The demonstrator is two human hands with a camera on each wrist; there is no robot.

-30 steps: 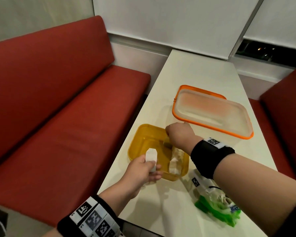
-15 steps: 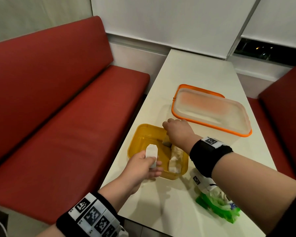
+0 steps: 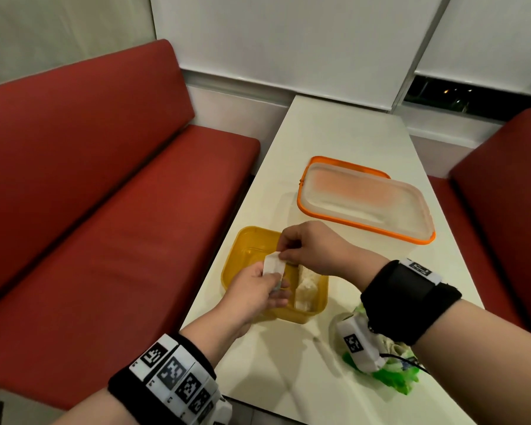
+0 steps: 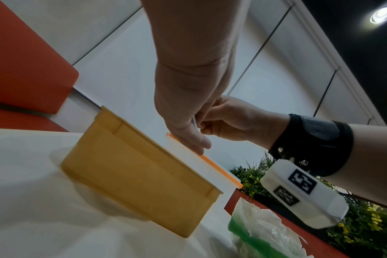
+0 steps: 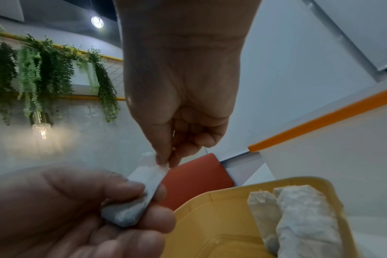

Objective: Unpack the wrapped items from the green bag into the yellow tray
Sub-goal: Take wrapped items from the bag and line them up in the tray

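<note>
A small white wrapped item (image 3: 273,265) (image 5: 141,192) hangs just above the yellow tray (image 3: 242,240) (image 4: 130,172). My left hand (image 3: 258,286) (image 5: 77,209) grips its lower end between thumb and fingers. My right hand (image 3: 307,250) (image 5: 166,160) (image 4: 227,120) pinches its upper corner. Two more wrapped items (image 3: 305,286) (image 5: 298,218) lie along the tray's right side. The green bag (image 3: 390,372) (image 4: 261,232) lies crumpled on the table, right of the tray, partly hidden under my right wrist.
An orange-rimmed container with a translucent lid (image 3: 362,197) sits beyond the tray on the white table (image 3: 344,139). Red benches (image 3: 105,210) flank the table on both sides. The tray stands close to the table's left edge.
My right hand has left the tray's inside and come up to pinch the top of the wrapped item. My left hand has carried that item forward over the tray.
</note>
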